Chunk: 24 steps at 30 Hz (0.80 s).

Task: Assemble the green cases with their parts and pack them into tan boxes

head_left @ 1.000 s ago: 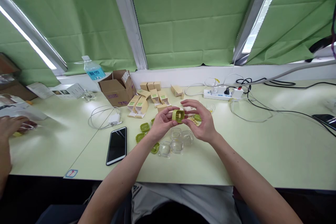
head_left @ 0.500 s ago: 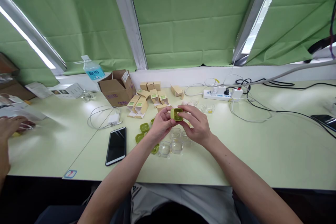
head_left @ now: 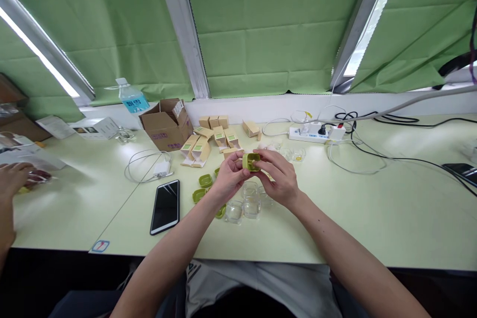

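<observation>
Above the middle of the table, a small green square cup-like piece (head_left: 251, 161) is held with its hollow side facing me. My left hand (head_left: 231, 175) pinches its left side between thumb and fingers. The fingers of my right hand (head_left: 278, 177) close on its right side, with fingertips at the opening. Below my hands stand several clear plastic cups (head_left: 252, 207), close together. Several more green pieces (head_left: 204, 181) lie to the left, some partly hidden by my left forearm.
Small tan cartons (head_left: 200, 151) and a brown cardboard box (head_left: 166, 126) stand at the back. A phone (head_left: 165, 207) and a white charger (head_left: 161, 169) lie left. A power strip (head_left: 310, 135) with cables sits back right. Another person's hand (head_left: 14, 179) is at the far left.
My hands stay almost in place around the green piece, with only a slight shift of the right fingers. The other person's hand at the far left has moved a little.
</observation>
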Each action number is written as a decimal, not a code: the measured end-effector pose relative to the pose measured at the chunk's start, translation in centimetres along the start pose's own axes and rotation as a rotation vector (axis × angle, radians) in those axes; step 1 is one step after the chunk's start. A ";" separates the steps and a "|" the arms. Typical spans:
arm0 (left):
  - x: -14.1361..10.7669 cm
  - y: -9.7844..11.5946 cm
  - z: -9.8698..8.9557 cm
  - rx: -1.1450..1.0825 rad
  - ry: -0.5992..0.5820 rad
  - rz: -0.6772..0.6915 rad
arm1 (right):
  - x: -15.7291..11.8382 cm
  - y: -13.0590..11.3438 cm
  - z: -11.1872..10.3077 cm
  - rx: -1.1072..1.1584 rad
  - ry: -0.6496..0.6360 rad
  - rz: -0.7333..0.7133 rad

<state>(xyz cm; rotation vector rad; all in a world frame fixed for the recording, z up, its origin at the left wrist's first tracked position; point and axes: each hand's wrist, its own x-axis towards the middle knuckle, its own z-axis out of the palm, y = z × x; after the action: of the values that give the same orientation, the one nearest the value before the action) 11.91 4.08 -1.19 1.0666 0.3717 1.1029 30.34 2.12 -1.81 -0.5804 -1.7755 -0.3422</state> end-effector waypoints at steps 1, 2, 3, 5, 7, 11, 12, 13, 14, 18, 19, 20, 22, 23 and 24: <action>0.0 0.0 0.0 0.000 0.000 -0.002 | -0.1 0.0 0.0 -0.006 -0.004 0.004; 0.0 0.0 0.1 0.001 -0.002 -0.004 | -0.1 0.1 0.1 -0.011 -0.008 0.011; 0.0 0.0 0.1 0.004 -0.004 -0.006 | -0.2 0.1 0.1 -0.013 -0.014 0.020; 0.0 0.1 0.2 0.008 -0.014 -0.005 | -0.3 0.1 0.1 -0.012 -0.022 0.036; -0.1 0.1 0.3 0.009 -0.027 0.000 | -0.3 0.1 0.1 -0.001 -0.023 0.037; -0.1 0.1 0.4 0.004 -0.036 0.020 | -0.3 0.0 0.0 0.023 -0.014 0.014; -0.1 0.1 0.4 0.006 -0.034 0.022 | -0.3 0.0 0.0 0.022 -0.020 0.019; -0.1 0.1 0.4 0.010 -0.031 0.023 | -0.3 0.0 0.0 0.017 -0.029 0.030; -0.1 0.1 0.4 0.016 -0.027 0.022 | -0.4 0.1 0.0 0.011 -0.041 0.043; 0.1 -0.1 0.0 0.025 -0.012 0.018 | -0.5 0.2 0.2 0.026 -0.061 0.074; 0.1 -0.2 -0.1 0.017 -0.008 0.018 | -0.4 0.1 0.2 0.038 -0.066 0.079; 0.1 -0.2 -0.2 0.005 -0.002 0.021 | -0.3 0.0 0.1 0.050 -0.076 0.087; 0.3 -0.3 -0.5 -0.018 0.013 0.026 | 0.2 -0.2 -0.3 0.075 -0.099 0.126; 0.4 -0.2 -0.6 -0.025 0.021 0.028 | 0.5 -0.2 -0.6 0.092 -0.097 0.154; 0.5 -0.2 -0.7 -0.028 0.031 0.028 | 0.9 -0.1 -1.1 0.111 -0.077 0.191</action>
<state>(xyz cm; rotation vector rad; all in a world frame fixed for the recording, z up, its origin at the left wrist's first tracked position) 11.68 4.85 -1.57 1.0336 0.3654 1.1474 30.96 1.66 -0.68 -0.6847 -1.7829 -0.0899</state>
